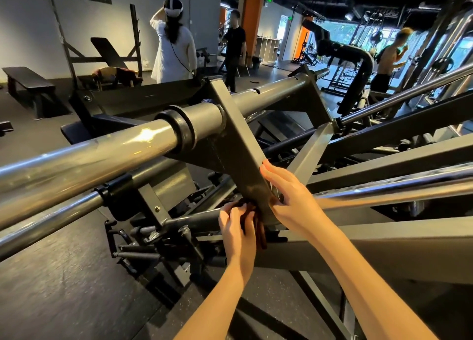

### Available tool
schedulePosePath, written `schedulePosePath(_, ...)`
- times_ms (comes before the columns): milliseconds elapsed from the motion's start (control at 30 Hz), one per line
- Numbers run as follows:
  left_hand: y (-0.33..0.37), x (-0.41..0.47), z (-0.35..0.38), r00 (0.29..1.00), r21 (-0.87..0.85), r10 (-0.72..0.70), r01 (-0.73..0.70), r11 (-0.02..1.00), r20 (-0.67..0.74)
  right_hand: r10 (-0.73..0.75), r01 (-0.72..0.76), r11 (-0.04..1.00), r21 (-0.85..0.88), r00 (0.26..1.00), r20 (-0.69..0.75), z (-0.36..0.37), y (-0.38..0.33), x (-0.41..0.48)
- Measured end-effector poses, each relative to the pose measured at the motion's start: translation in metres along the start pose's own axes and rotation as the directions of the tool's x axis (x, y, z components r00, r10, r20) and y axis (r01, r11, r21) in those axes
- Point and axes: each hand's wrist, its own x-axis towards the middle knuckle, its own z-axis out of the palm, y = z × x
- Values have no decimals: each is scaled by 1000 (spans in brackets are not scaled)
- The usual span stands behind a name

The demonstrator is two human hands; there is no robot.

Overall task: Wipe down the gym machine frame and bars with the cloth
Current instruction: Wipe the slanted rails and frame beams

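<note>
Since the dark brown fabric cloth (259, 228) is bunching limp and light under the fingers, it is likely going to fold around edges easily, calling for steady pressing rather than a hard squeeze. It is sitting against the lower end of the flat grey painted steel strut (238, 140), where the person's left grip (236, 227) is curling around it and holding it to the metal. The right grip (289, 193) is closing its fingers over the strut's right edge just above the cloth, seemingly bracing. The strut is looking rigid, heavy and fixed, its paint smooth, so holding the cloth as a wad in the palm is looking sensible. Up to the left, a thick polished chrome bar (76, 165) is catching the light and is probably slippery under cloth. Beyond it, two people (174, 50) are standing on the dark gym floor (64, 275).
</note>
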Motion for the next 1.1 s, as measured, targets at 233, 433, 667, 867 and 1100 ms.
schedulePosePath(233,39,21,37,965,135,248,-236,962,-81,6,-6,1000,-2,1000,-14,-1,-6,-4)
schedulePosePath(433,17,22,24,960,145,252,-233,962,-125,18,-19,1000,-11,1000,-26,0,-9,-4)
schedulePosePath(667,54,60,42,836,380,543,-479,791,-78,23,-23,1000,-12,1000,-3,0,-5,-3)
schedulePosePath(867,25,46,33,839,397,544,-495,773,-12,19,-20,1000,-17,1000,-23,2,-5,-4)
schedulePosePath(1100,49,62,37,775,481,628,-577,660,67,9,-10,1000,-18,1000,-22,1,-6,-4)
